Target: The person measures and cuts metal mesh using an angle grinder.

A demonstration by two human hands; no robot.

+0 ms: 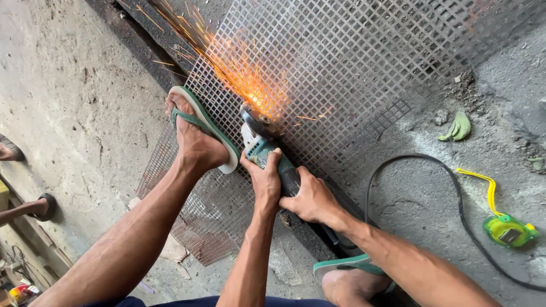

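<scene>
Both my hands grip a teal angle grinder [263, 149]. My left hand [263, 177] wraps its front body just behind the disc, and my right hand [310, 199] holds the rear handle. The grinder's disc [254, 117] cuts into a sheet of square metal mesh [341, 62] lying on the concrete floor, and orange sparks [239, 68] fly up and to the left. My left foot in a green flip-flop [200, 126] presses on the mesh beside the disc. My right foot's sandal [348, 265] rests near the bottom.
The grinder's black cable [432, 165] loops over the floor at right. A yellow-green tape measure [506, 228] lies at far right with its tape pulled out. A green leaf scrap [458, 127] sits above it. Another person's feet [40, 206] show at the left edge.
</scene>
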